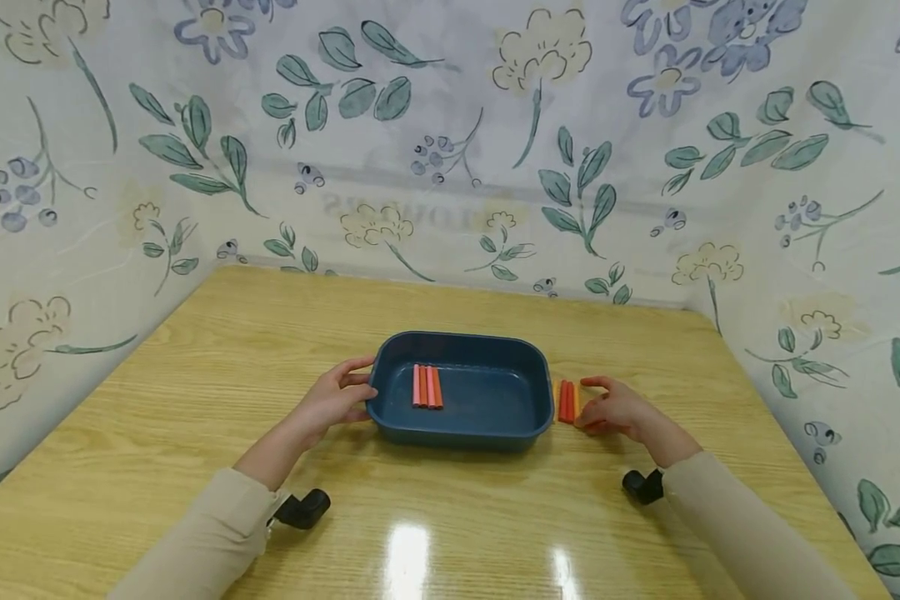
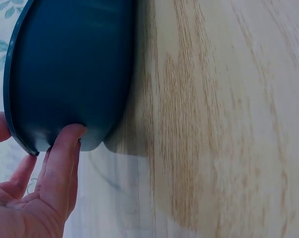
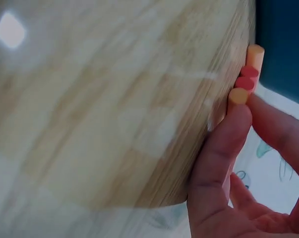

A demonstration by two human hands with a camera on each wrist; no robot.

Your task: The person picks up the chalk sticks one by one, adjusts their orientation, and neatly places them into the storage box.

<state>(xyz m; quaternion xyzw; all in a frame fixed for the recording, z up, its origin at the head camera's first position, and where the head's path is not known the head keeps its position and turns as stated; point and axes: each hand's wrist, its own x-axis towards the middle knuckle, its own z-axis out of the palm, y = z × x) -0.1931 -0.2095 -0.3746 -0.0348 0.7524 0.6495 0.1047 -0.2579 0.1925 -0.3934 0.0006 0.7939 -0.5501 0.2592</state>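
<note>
Orange stick [image 3: 238, 96] — touching right grip [image 1: 621, 410], beside red sticks [image 1: 566, 402]

The tray [image 1: 457, 438] looks plastic and smooth, the wood-grain tabletop [image 1: 483, 525] glossy.

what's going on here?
A person's left hand holds the tray by its left end. The right hand is at the row outside the tray's right end, two red sticks between two orange ones, thumb on the outermost; can't tell if it's pinching. Four sticks, pink and orange, lie side by side in the tray, toward its left.
</note>
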